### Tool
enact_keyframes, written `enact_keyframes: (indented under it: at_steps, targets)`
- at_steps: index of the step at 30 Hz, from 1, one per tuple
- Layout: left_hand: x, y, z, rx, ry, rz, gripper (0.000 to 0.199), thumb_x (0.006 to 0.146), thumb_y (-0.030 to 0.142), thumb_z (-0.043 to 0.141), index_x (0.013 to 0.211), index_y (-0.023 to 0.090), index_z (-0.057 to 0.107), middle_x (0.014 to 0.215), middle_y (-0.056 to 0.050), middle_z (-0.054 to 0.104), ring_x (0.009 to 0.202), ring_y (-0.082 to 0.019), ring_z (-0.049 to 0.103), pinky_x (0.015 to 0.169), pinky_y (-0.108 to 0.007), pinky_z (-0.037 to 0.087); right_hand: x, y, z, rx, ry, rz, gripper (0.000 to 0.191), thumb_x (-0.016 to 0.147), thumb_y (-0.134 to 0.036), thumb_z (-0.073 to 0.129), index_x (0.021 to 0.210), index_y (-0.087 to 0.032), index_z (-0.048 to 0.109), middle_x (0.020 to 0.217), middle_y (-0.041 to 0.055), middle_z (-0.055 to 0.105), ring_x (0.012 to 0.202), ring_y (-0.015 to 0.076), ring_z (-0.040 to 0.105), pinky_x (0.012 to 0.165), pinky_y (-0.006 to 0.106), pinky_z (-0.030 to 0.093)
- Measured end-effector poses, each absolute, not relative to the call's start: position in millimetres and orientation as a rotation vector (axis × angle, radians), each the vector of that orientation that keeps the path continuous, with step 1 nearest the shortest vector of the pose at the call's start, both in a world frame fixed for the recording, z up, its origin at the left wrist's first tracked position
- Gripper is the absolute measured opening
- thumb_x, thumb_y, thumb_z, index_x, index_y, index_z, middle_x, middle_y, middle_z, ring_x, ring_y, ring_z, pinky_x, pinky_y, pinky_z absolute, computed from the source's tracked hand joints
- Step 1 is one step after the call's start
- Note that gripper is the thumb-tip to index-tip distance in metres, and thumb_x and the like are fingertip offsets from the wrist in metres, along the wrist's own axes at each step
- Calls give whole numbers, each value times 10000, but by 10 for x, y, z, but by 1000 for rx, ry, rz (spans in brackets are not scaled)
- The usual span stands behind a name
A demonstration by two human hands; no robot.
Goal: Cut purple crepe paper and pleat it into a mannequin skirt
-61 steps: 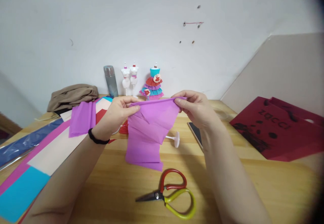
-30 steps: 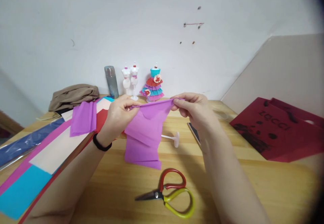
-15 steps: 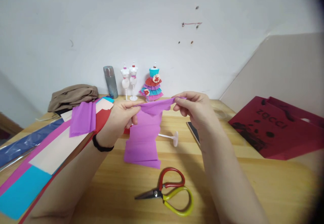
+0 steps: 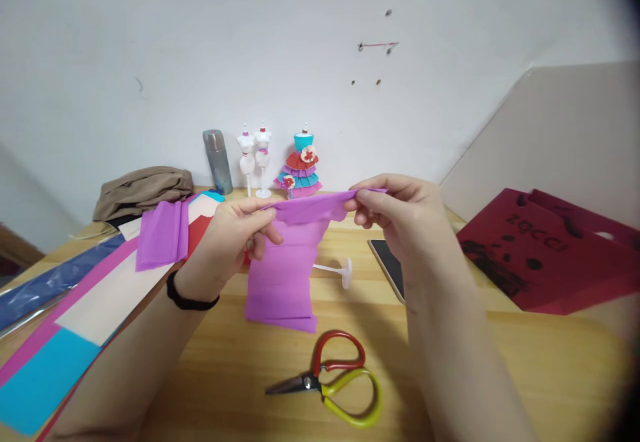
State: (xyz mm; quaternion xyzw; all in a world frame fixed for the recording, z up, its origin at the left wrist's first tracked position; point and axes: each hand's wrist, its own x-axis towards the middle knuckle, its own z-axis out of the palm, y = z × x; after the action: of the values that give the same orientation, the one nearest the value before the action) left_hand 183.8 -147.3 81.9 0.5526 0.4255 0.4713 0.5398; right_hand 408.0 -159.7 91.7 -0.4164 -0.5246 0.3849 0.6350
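Pinches purple paper point(image 4: 283, 282) between thumb and fingers of left hand point(image 4: 234, 232) and right hand point(image 4: 406, 210), looks light, soft, likely tears easily, best held gently along top edge.

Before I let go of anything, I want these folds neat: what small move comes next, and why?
I'd probably ease the left hand slightly away from the right hand, keeping both grips: the purple paper is pinched at both ends of its upper edge, yet that edge looks creased and slightly slack between them.
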Motion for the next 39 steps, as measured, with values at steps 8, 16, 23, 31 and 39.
enact_keyframes:
  at_steps: [8,16,23,31,39]
  targets:
    - [1843,-1671,937,1245,1014,1073,355,727,299,678,1041,141,731,490,10,646,260,-75,397,274,-203,223,4080,-1809,1027,-941,-1260,822,29,641,-218,755,629,-221,730,569,29,680,439,110,537,418,257,405]
    - [1764,-1770,991,1311,919,1049,194,750,303,682,804,142,777,395,-17,581,346,-110,509,339,-197,334,4031,-1912,1070,-915,-1257,851,19,653,-236,749,649,-225,735,576,25,681,443,104,534,418,257,409]
    - [1857,-1793,939,1242,926,1245,199,713,318,760,758,134,697,545,-35,683,402,-118,583,367,-191,412,4020,-1881,1055,-866,-1226,899,78,635,-254,805,642,-233,730,600,24,697,477,117,570,451,262,432]
    - [1924,-1831,936,1227,926,1371,174,710,270,761,725,144,642,572,-28,704,424,-108,609,415,-173,459,4058,-1787,997,-890,-1297,845,174,648,-324,843,641,-225,700,613,24,704,475,129,591,413,261,441]
    - [1939,-1841,933,1273,942,1491,105,691,214,740,697,153,655,510,-13,682,460,-118,637,474,-181,506,4060,-1758,973,-889,-1303,758,182,641,-255,844,581,-248,672,543,20,644,514,162,608,453,297,480]
